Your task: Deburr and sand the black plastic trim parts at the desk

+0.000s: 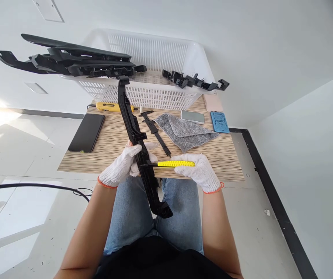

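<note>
In the head view, my left hand [122, 166] wears a white knitted glove and is wrapped round the middle of a long black plastic part [129, 121]. The part slants over the table's near edge, its lower end above my knees. My gloved right hand [198, 170] is closed on a tool with a yellow ribbed handle [172, 164]. Its thin dark tip points left and meets the part just beside my left hand; the exact kind of tip is too small to tell. Beyond the part lies a black caliper [155, 131].
A white plastic basket [160, 95] holds several black plastic parts [76, 58], some jutting over its left rim. On the striped table [76, 162] lie a black phone [87, 133], a yellow corded tool [108, 106], a grey cloth [185, 131], a pale device [192, 116] and a blue card-like object [219, 122].
</note>
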`<state>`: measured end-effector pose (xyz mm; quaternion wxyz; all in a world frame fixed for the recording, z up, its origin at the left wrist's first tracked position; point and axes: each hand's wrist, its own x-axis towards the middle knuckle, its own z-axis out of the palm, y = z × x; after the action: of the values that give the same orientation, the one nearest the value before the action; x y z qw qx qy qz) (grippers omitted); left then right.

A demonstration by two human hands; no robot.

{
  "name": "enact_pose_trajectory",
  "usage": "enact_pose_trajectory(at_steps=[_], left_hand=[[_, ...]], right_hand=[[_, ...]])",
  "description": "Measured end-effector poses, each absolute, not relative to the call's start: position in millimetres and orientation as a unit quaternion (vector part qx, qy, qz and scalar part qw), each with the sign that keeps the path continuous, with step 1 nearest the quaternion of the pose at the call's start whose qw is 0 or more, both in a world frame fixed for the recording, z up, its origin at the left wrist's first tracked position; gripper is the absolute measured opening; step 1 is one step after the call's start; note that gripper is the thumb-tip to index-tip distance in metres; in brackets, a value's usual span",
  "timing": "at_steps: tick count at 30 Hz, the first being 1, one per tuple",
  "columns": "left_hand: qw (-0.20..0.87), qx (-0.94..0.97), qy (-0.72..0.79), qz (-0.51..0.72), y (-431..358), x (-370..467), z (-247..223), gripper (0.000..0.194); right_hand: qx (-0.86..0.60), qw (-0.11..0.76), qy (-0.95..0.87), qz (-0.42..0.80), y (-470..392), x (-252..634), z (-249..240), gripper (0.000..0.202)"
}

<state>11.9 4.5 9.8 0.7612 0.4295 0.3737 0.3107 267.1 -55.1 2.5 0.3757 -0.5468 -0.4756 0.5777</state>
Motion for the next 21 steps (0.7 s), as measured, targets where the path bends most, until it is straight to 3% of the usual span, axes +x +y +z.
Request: enact_pose_trajectory(at_steps=[12, 21], left_hand=[[0.794, 0.398, 0.358, 0.288, 5.2, 11.4, 10.4, 0.063], [0.788, 0.409, 0.38, 0.26, 5.7, 1.1, -0.4, 0.071]], right_hand=[[-0.587, 0.367, -0.437, 0.574, -52.6, 262.0, 8.6, 0.044], [-0.594, 0.376, -0.426, 0.57, -51.4, 259.3, 9.4, 0.042]])
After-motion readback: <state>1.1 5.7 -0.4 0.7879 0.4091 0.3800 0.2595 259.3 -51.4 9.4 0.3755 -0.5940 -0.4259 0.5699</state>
